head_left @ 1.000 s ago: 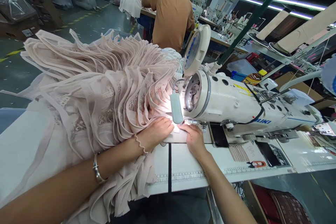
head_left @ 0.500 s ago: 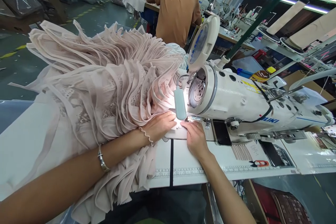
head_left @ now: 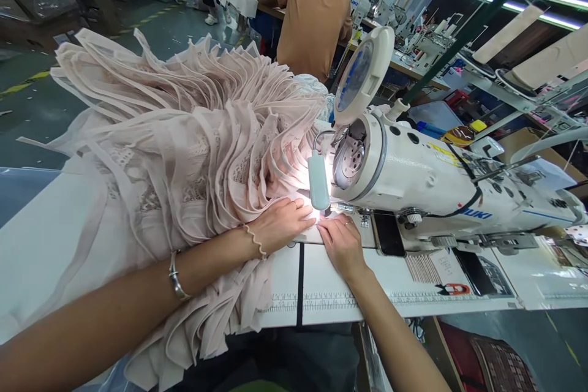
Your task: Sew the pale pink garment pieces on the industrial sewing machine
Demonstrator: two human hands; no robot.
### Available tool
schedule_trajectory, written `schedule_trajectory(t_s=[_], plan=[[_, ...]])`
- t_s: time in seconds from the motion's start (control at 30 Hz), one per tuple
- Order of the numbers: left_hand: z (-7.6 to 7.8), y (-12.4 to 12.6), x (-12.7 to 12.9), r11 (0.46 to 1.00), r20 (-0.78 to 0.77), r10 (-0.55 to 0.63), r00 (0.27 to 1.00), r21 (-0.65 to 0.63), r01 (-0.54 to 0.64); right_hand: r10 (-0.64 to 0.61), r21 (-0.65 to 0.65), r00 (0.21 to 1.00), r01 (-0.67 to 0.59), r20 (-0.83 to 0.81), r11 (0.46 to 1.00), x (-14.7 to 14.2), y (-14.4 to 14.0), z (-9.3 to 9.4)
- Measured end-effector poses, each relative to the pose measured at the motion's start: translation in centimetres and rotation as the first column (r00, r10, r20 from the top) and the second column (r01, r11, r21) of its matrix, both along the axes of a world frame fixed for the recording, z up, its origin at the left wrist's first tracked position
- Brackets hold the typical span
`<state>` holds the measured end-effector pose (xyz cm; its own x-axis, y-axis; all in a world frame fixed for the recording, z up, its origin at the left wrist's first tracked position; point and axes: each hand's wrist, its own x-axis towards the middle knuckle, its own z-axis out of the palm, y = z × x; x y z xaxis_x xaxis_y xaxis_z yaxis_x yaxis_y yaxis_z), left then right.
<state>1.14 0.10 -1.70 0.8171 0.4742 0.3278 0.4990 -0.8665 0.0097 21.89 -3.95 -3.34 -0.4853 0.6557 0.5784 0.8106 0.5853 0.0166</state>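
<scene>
Pink ruffled fabric [head_left: 184, 153] lies heaped on my desk [head_left: 331, 294] to the left of the sewing machine [head_left: 427, 184], its pleated layers fanning up and away from the machine's head and spilling over the near edge of the desk. My left hand [head_left: 280, 223] rests flat on the fabric's edge just left of the machine's needle area, fingers spread and pressed down, gripping nothing. My right hand [head_left: 342, 242] lies flat just in front of the machine's head, fingers together and pointing toward the needle, pressing down on the pale piece there; it closes on nothing. The two hands sit close, fingertips near each other under the machine's small lamp [head_left: 318, 182], which throws a bright glare over the spot, so I cannot see the needle itself. A bracelet [head_left: 174, 275] circles my left forearm, and a thin band [head_left: 255, 242] sits at that wrist. A dark phone [head_left: 388, 234] lies on the desk against the machine's base, right of my right hand. Printed rulers [head_left: 321, 301] run along the desk in front of the machine. Beyond the machine, a person in a tan shirt [head_left: 315, 12] sits with their back to me at another desk.
</scene>
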Motion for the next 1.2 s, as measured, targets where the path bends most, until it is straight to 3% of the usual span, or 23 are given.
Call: schedule_trajectory(t_s=[0.17, 0.43, 0.6, 0.87, 1.07, 1.2], plan=[[0.6, -0.8, 0.6, 0.998, -0.067, -0.015, 0.998, 0.061, 0.02, -0.063, -0.015, 0.998, 0.062, -0.01, 0.998, -1.0, 0.1, -0.2], [0.5, -0.6, 0.9, 0.998, -0.073, -0.021, 0.997, 0.063, 0.025, -0.165, -0.214, 0.927, 0.095, -0.338, 0.972, -0.5, 0.2, 0.5], [-0.2, 0.1, 0.6, 0.997, -0.016, -0.029, 0.999, 0.072, 0.03, -0.027, -0.231, 0.95, -0.048, -0.312, 0.972, 0.2, -0.1, 0.9], [-0.5, 0.2, 0.7, 0.998, 0.031, -0.032, 0.999, 0.05, 0.03, 0.059, -0.169, 0.965, -0.105, -0.257, 0.98, 0.5, -0.3, 0.9], [-0.7, 0.0, 0.5, 0.999, 0.064, -0.033, 0.997, -0.038, 0.036, 0.049, -0.213, 0.986, -0.083, -0.158, 0.974, 0.5, -0.5, 0.7], [-0.4, -0.5, -0.2, 0.992, 0.1, 0.045, 0.994, -0.119, -0.033, -0.016, -0.245, 0.978, -0.037, -0.208, 0.969, 0.3, -0.5, 0.6]])
